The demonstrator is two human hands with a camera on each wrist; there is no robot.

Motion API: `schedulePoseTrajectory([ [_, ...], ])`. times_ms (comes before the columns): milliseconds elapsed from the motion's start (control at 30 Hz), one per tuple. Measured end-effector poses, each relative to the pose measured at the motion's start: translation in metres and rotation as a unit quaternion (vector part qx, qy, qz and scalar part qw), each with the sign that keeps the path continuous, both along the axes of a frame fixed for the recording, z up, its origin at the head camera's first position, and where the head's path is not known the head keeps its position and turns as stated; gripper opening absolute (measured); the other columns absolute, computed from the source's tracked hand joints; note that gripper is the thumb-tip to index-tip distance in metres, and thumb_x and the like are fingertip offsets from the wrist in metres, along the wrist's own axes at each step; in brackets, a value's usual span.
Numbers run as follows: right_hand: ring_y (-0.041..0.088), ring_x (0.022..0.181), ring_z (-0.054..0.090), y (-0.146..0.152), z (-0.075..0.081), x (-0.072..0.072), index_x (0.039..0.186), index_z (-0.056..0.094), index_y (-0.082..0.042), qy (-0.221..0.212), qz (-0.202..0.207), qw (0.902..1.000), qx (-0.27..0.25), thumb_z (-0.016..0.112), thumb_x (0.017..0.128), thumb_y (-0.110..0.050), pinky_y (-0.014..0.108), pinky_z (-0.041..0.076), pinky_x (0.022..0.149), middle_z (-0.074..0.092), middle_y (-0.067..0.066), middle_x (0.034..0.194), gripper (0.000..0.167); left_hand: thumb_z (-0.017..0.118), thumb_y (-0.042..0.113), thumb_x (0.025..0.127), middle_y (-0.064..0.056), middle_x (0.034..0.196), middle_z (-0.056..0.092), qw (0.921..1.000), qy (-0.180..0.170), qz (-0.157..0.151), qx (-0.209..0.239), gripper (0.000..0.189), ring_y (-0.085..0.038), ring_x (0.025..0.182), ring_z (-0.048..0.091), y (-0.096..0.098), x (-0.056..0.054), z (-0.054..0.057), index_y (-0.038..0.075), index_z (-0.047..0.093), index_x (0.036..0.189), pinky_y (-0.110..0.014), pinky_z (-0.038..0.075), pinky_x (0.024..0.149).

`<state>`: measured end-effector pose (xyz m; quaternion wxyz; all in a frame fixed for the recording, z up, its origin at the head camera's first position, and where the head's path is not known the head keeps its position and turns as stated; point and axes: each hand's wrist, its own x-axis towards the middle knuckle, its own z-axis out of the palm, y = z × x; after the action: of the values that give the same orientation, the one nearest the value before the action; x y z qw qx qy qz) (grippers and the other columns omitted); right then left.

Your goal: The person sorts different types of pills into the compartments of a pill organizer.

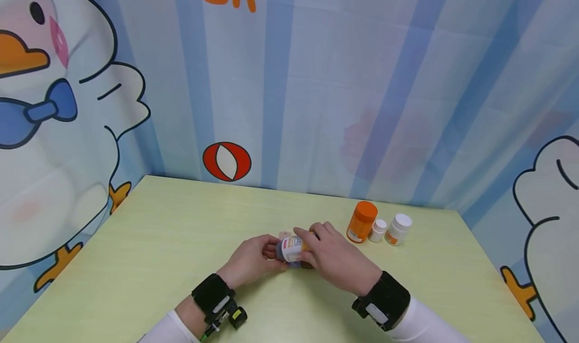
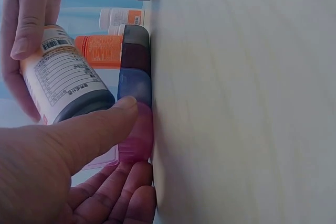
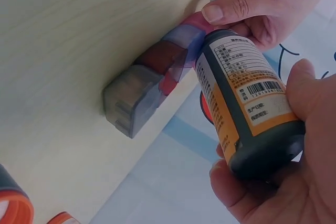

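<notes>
My right hand (image 1: 336, 260) grips a dark pill bottle (image 3: 252, 87) with a white and orange label. The bottle lies tilted, its neck end down and toward my left hand (image 1: 251, 260). Beneath it on the table stands a pill organizer (image 2: 135, 85) with clear grey, dark red, blue and pink compartments in a row. My left hand holds the organizer at its pink end, the thumb (image 2: 113, 121) on the near side and the other fingers round the end. At the pink compartment, a clear lid stands raised. The bottle's mouth is hidden behind the left thumb.
To the right on the table (image 1: 181, 217) stand an orange bottle (image 1: 360, 225), a small white bottle (image 1: 377, 231) and a larger white bottle (image 1: 399, 230). Behind the table's back edge hangs a striped blue curtain (image 1: 316, 106) with printed ducks.
</notes>
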<state>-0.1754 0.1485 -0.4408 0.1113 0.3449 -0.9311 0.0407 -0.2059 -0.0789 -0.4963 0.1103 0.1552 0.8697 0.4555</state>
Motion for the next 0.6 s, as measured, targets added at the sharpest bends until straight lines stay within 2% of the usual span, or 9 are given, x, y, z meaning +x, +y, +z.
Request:
schedulePoseTrajectory([
  [167, 0.011, 0.096, 0.043, 0.005, -0.003, 0.002, 0.142, 0.047, -0.018, -0.015, -0.022, 0.9996, 0.007, 0.051, 0.096, -0.050, 0.025, 0.045, 0.083, 0.054, -0.001, 0.112, 0.056, 0.083, 0.030, 0.076, 0.002, 0.102, 0.066, 1.0000, -0.002, 0.003, -0.002, 0.052, -0.012, 0.094, 0.063, 0.000, 0.000, -0.001, 0.011, 0.061, 0.119, -0.034, 0.054, 0.085],
  [300, 0.013, 0.099, 0.046, 0.009, -0.004, 0.004, 0.140, 0.048, -0.017, -0.029, -0.033, 0.9989, 0.015, 0.059, 0.091, -0.052, 0.027, 0.047, 0.086, 0.055, -0.001, 0.114, 0.061, 0.083, 0.030, 0.076, 0.002, 0.103, 0.066, 1.0000, -0.003, 0.007, -0.004, 0.052, -0.013, 0.095, 0.063, 0.000, 0.000, 0.000, 0.011, 0.061, 0.119, -0.034, 0.053, 0.087],
  [433, 0.015, 0.103, 0.049, 0.012, -0.007, 0.006, 0.141, 0.046, -0.015, -0.036, -0.034, 0.9987, 0.013, 0.067, 0.088, -0.046, 0.029, 0.049, 0.089, 0.056, 0.001, 0.118, 0.065, 0.082, 0.026, 0.077, 0.001, 0.104, 0.066, 0.9999, 0.000, 0.011, -0.009, 0.051, -0.014, 0.096, 0.063, 0.001, 0.000, 0.000, 0.010, 0.061, 0.120, -0.034, 0.053, 0.087],
  [500, 0.015, 0.106, 0.049, 0.013, -0.009, 0.007, 0.143, 0.043, -0.014, -0.043, -0.039, 0.9983, -0.002, 0.071, 0.087, -0.040, 0.029, 0.049, 0.091, 0.054, 0.001, 0.122, 0.068, 0.082, 0.025, 0.077, 0.000, 0.104, 0.066, 0.9999, 0.000, 0.013, -0.011, 0.050, -0.014, 0.095, 0.062, 0.001, 0.000, 0.000, 0.010, 0.061, 0.120, -0.034, 0.053, 0.086],
  [600, 0.011, 0.107, 0.049, 0.017, -0.009, 0.010, 0.146, 0.037, -0.015, -0.065, -0.057, 0.9944, -0.060, 0.075, 0.085, -0.031, 0.028, 0.050, 0.092, 0.051, 0.000, 0.125, 0.074, 0.082, 0.025, 0.078, 0.000, 0.104, 0.066, 0.9999, -0.002, 0.013, -0.009, 0.051, -0.014, 0.095, 0.062, 0.001, 0.001, 0.001, 0.009, 0.061, 0.121, -0.034, 0.053, 0.086],
])
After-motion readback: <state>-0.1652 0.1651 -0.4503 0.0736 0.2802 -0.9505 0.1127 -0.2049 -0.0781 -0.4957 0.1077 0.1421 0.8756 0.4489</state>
